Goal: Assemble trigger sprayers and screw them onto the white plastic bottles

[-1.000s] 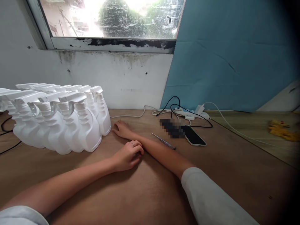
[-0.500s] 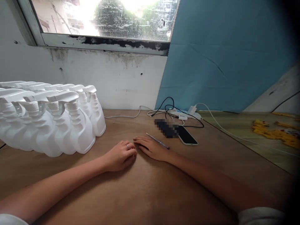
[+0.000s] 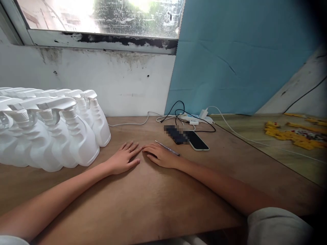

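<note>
My left hand (image 3: 124,158) lies flat on the brown tabletop (image 3: 143,197) with its fingers spread and a ring on one finger. Its fingertips come close to those of my right hand (image 3: 159,154), which rests palm down, fingers stretched and a little bent. Neither hand holds anything. Just behind the right hand lies a thin pen-like tool (image 3: 168,148), partly hidden by that hand. Farther back are a phone (image 3: 198,141) with a dark screen and a blurred-out dark object (image 3: 176,134) beside it.
Rows of white spray bottles (image 3: 83,139) stand on the left. Black and white cables run from a power strip (image 3: 192,118) by the wall. Yellow pieces (image 3: 288,136) lie on the surface at the right. A blue sheet (image 3: 217,68) covers part of the wall beside a window (image 3: 107,17).
My left hand has opened from curled fingers to a flat spread. My right hand stays in nearly the same place by the pen-like tool. The view has shifted slightly.
</note>
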Demonstrator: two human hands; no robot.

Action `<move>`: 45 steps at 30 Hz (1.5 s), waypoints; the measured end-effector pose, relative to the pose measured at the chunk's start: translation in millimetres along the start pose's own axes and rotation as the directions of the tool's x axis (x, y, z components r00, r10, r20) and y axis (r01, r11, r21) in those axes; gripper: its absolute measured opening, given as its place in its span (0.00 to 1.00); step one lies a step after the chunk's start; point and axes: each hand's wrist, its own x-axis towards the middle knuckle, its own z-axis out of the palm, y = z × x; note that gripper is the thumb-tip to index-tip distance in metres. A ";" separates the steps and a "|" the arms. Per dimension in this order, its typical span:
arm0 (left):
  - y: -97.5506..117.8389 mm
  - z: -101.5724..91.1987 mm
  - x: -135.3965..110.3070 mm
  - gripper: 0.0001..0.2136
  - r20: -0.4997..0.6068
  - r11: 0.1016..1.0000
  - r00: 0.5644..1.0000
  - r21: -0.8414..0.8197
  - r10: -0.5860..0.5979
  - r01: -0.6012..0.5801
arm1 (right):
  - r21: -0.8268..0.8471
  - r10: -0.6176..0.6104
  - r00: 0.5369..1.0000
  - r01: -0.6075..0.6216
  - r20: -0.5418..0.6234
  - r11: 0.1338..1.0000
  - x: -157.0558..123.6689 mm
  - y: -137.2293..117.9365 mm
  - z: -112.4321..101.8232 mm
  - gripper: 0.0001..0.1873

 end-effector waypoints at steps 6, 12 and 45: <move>0.0 -0.6 -0.4 0.29 -0.004 1.000 1.000 0.004 0.001 -0.001 | -0.005 0.006 1.000 -0.006 -0.004 1.000 0.1 0.3 0.6 0.16; -0.7 0.3 -0.6 0.30 -0.010 1.000 1.000 -0.002 0.001 -0.001 | -0.003 0.005 1.000 -0.005 0.000 1.000 0.8 -0.5 0.2 0.15; 24.9 -10.2 -43.6 0.11 -0.330 0.962 0.917 0.226 0.225 -0.155 | 0.009 0.025 1.000 -0.025 0.002 1.000 0.5 -2.0 -1.6 0.16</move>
